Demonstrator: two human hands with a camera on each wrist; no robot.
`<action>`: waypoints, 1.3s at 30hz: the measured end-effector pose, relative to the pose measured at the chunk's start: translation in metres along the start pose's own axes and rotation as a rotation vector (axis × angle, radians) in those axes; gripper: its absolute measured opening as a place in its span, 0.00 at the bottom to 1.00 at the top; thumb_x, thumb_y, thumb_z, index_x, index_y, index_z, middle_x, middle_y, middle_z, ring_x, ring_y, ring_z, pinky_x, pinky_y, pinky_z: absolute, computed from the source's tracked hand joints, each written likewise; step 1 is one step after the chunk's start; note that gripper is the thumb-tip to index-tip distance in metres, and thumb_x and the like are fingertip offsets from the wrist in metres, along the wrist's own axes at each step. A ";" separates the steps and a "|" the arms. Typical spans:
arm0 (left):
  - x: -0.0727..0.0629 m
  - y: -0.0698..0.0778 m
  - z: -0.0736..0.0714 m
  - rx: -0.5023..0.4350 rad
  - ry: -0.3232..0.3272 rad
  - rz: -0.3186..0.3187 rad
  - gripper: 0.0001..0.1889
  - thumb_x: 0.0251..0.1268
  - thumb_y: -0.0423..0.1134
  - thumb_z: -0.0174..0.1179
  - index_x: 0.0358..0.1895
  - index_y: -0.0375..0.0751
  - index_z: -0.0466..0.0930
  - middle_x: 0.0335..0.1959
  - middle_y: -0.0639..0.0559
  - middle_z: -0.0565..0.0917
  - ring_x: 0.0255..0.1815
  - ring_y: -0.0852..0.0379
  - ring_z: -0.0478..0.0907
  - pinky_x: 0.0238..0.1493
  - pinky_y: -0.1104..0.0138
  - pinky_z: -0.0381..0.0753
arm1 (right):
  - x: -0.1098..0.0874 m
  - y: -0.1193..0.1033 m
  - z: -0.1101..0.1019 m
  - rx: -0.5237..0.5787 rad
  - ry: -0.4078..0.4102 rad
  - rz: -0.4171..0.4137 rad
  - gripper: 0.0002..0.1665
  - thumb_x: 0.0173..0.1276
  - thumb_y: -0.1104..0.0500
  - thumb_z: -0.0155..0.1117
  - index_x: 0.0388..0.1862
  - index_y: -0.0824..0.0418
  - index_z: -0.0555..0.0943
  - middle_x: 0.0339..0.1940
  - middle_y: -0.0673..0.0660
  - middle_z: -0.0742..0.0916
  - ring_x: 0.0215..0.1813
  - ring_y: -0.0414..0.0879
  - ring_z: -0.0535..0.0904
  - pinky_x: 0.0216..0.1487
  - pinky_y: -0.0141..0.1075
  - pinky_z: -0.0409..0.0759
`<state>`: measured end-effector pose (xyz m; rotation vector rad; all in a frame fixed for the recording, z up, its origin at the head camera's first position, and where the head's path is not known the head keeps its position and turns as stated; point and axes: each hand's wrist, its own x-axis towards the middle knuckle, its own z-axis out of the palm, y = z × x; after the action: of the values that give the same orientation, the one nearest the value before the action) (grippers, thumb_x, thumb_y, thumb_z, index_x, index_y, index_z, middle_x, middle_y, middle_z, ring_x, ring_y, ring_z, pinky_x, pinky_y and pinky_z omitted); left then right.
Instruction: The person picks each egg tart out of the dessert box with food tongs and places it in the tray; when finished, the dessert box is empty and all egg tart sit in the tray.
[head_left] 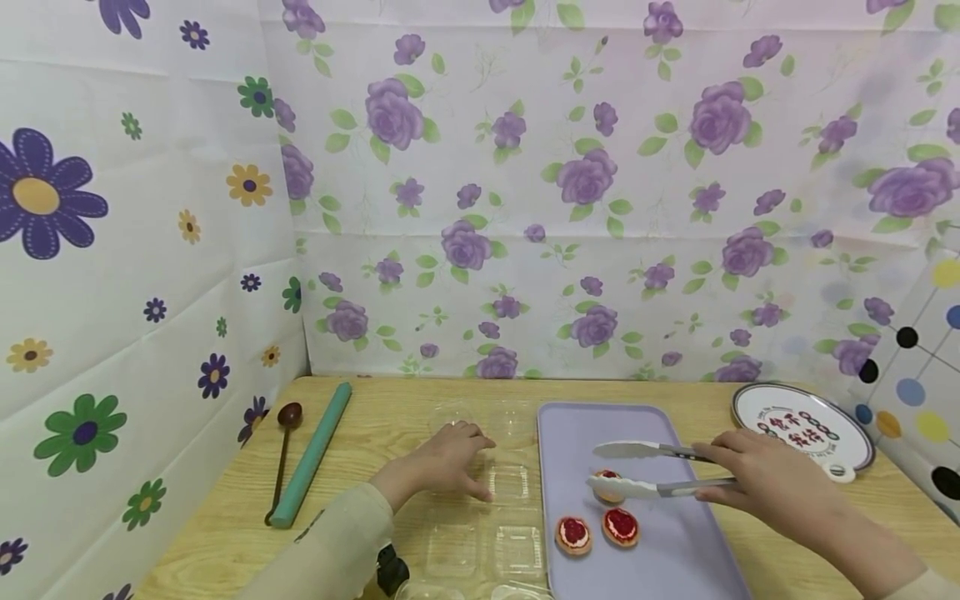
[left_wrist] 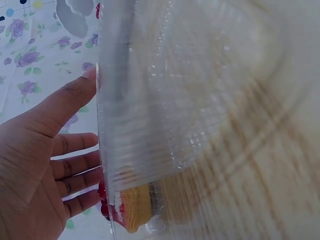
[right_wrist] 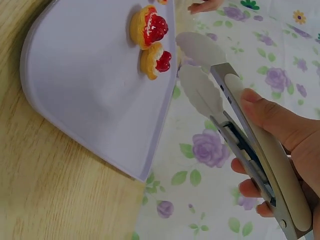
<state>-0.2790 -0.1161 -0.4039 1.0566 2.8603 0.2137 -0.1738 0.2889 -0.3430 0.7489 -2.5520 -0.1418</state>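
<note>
My right hand grips a pair of metal tongs with pale scalloped tips, its thumb on one arm and fingers on the other. The tips hang spread over a tart on the lilac tray. Two more red-topped tarts lie nearby on that tray. Over the clear plastic container with several compartments is my left hand, thumb apart, fingers loosely extended. In the left wrist view a tart sits in the container near the fingertips; the hand hides it from the head view.
A teal rolling rod and a dark ladle lie at the left. Behind my right hand is a white plate with red writing and a dark rim. Flowered cloth stands along the table's back and sides.
</note>
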 end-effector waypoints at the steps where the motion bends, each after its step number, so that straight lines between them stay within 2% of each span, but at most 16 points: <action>1: 0.000 0.000 -0.001 -0.005 -0.003 -0.001 0.43 0.48 0.63 0.69 0.66 0.43 0.71 0.61 0.47 0.75 0.64 0.48 0.69 0.68 0.48 0.65 | 0.000 0.001 0.000 0.004 0.004 0.006 0.31 0.47 0.38 0.73 0.45 0.55 0.86 0.34 0.46 0.84 0.31 0.40 0.79 0.32 0.37 0.80; 10: -0.006 -0.002 -0.010 -0.080 0.020 -0.012 0.43 0.49 0.61 0.69 0.68 0.44 0.68 0.62 0.45 0.74 0.64 0.44 0.69 0.66 0.47 0.66 | -0.004 0.005 -0.005 0.015 0.028 0.063 0.30 0.46 0.39 0.75 0.46 0.54 0.86 0.34 0.47 0.85 0.30 0.40 0.79 0.30 0.36 0.79; 16: -0.013 -0.009 -0.012 -0.128 0.092 0.001 0.40 0.50 0.57 0.70 0.67 0.46 0.70 0.59 0.46 0.75 0.61 0.45 0.71 0.62 0.49 0.70 | -0.005 0.004 -0.007 0.041 0.023 0.109 0.31 0.46 0.39 0.75 0.47 0.56 0.86 0.35 0.49 0.86 0.31 0.44 0.80 0.32 0.40 0.81; 21: -0.026 -0.014 -0.010 -0.199 0.142 0.001 0.36 0.53 0.53 0.70 0.66 0.45 0.70 0.60 0.45 0.74 0.62 0.41 0.70 0.62 0.43 0.68 | -0.004 0.003 -0.010 0.074 0.028 0.142 0.32 0.48 0.39 0.74 0.48 0.56 0.86 0.38 0.54 0.87 0.36 0.50 0.83 0.36 0.47 0.82; 25: -0.035 -0.016 -0.009 -0.255 0.161 -0.022 0.36 0.53 0.52 0.70 0.66 0.46 0.70 0.63 0.42 0.73 0.66 0.37 0.66 0.65 0.38 0.63 | -0.002 0.003 -0.011 0.082 0.060 0.128 0.31 0.47 0.40 0.75 0.48 0.56 0.86 0.38 0.54 0.87 0.35 0.50 0.83 0.35 0.47 0.82; 29: -0.041 -0.017 -0.009 -0.279 0.182 -0.044 0.36 0.52 0.51 0.71 0.66 0.46 0.71 0.63 0.42 0.72 0.66 0.37 0.67 0.65 0.39 0.64 | 0.001 0.001 -0.012 0.083 0.103 0.104 0.31 0.46 0.42 0.76 0.47 0.56 0.86 0.36 0.53 0.87 0.34 0.49 0.83 0.34 0.46 0.82; 34: -0.050 -0.021 -0.011 -0.362 0.202 -0.093 0.36 0.50 0.50 0.72 0.66 0.48 0.71 0.64 0.44 0.72 0.66 0.38 0.66 0.64 0.39 0.65 | 0.006 -0.003 -0.015 0.093 0.119 0.096 0.30 0.47 0.42 0.76 0.48 0.55 0.86 0.37 0.52 0.87 0.34 0.48 0.82 0.34 0.45 0.82; 39: -0.056 -0.028 -0.012 -0.353 0.237 -0.108 0.37 0.49 0.50 0.73 0.65 0.47 0.71 0.62 0.46 0.74 0.64 0.40 0.68 0.63 0.40 0.66 | 0.013 -0.008 -0.017 0.089 0.149 0.067 0.30 0.47 0.42 0.76 0.47 0.55 0.86 0.36 0.51 0.87 0.33 0.45 0.82 0.33 0.42 0.81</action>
<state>-0.2558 -0.1749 -0.3953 0.8545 2.9098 0.8517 -0.1721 0.2758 -0.3244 0.6800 -2.4503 0.0486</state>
